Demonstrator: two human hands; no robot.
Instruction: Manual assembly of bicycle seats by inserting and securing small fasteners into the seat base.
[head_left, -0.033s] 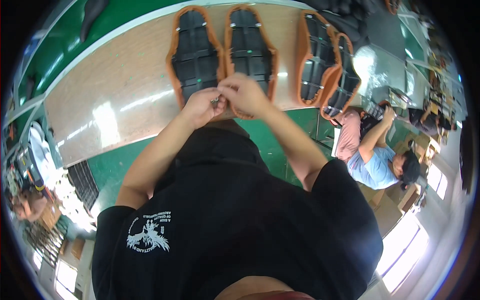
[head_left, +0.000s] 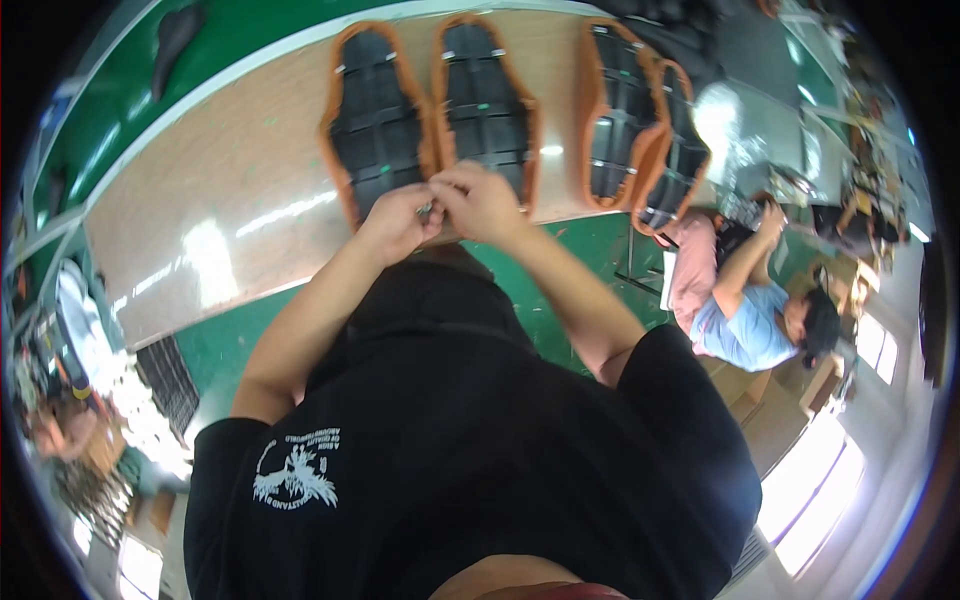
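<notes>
My left hand [head_left: 397, 224] and my right hand [head_left: 481, 206] meet at the near edge of the workbench, fingertips pinched together. Small shiny metal bits show under the curled fingers of the left hand; their kind is too small to tell. Whatever the right fingertips pinch is hidden. Just beyond the hands, partly covered by them, lie two long seat-like pads: a left pad [head_left: 376, 110] and a right pad [head_left: 484, 100]. Both have a black ribbed base facing up, an orange-brown rim, and small white and green marks.
Two similar pads, one upright-edged pad [head_left: 622, 115] and a narrower-looking pad [head_left: 682, 150], lie farther right on the wooden workbench [head_left: 240, 170]. A co-worker in a light blue shirt [head_left: 745, 328] sits to the right. A black saddle-shaped piece [head_left: 177, 45] lies at the far left.
The whole view has shifted slightly, so the pads appear a little farther left and lower. Both hands stay pinched together, with the right fingers slightly changed in pose.
</notes>
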